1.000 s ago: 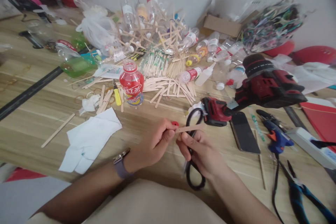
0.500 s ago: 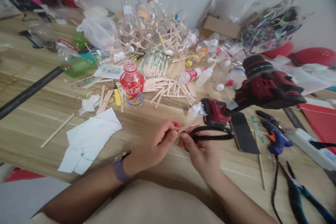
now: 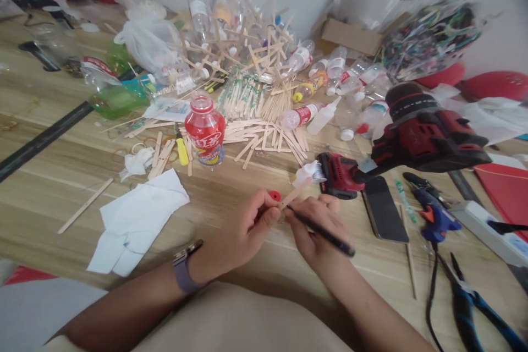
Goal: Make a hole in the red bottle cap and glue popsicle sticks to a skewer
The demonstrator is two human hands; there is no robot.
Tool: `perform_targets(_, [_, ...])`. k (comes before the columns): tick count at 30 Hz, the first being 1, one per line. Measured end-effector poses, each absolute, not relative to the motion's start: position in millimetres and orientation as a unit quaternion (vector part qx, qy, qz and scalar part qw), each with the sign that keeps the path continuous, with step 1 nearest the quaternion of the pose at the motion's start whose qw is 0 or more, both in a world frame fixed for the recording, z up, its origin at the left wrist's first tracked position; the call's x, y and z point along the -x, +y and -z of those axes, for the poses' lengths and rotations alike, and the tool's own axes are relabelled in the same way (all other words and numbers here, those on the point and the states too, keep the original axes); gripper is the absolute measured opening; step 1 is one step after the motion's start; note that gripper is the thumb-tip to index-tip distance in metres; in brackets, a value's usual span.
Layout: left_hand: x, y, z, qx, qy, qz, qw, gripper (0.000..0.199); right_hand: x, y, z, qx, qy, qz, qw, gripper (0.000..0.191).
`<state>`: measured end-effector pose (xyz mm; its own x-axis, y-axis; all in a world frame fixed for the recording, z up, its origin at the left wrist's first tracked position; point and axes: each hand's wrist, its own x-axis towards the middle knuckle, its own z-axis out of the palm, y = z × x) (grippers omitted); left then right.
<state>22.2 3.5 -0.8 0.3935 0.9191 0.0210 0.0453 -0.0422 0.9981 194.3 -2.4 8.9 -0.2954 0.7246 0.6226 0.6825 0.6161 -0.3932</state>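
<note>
My left hand [image 3: 249, 231] is closed, pinching a flat wooden craft stick [image 3: 295, 190] that points up and to the right. Beside those fingertips is a small red bottle cap [image 3: 275, 196] with a dark hole in it. My right hand [image 3: 319, 231] is wrapped round black-handled scissors [image 3: 325, 231], seen nearly edge-on. Their front end meets the stick close to my left thumb, and the blades are mostly hidden by fingers. Ahead of both hands stands an uncapped bottle with a red label [image 3: 205, 135].
Craft sticks [image 3: 247, 132] and plastic bottles [image 3: 303, 115] crowd the back. On the right lie a red cordless drill [image 3: 429, 137], a phone [image 3: 384, 209], a blue glue gun [image 3: 437, 220] and pliers [image 3: 466, 291]. White paper [image 3: 140, 220] and a yellow-handled tool [image 3: 182, 151] are leftward.
My right hand has turned the scissors, so the handle loop that faced me now shows edge-on and slants down to the right. My left hand stays almost in place.
</note>
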Motion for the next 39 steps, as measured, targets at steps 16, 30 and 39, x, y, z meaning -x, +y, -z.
perform_targets(16, [-21, 13, -1, -0.492, 0.406, -0.435, 0.635, 0.029, -183, -16, -13, 0.494, -0.728, -0.180, 0.439, 0.024])
perform_targets(30, [-26, 5, -8, -0.622, 0.471, -0.369, 0.505, 0.017, -195, -6, -6, 0.429, -0.844, 0.198, 0.254, 0.011])
perform_targets(39, [-23, 3, -6, -0.641, 0.477, -0.372, 0.472, 0.015, -197, -6, -4, 0.440, -0.844, 0.197, 0.236, 0.010])
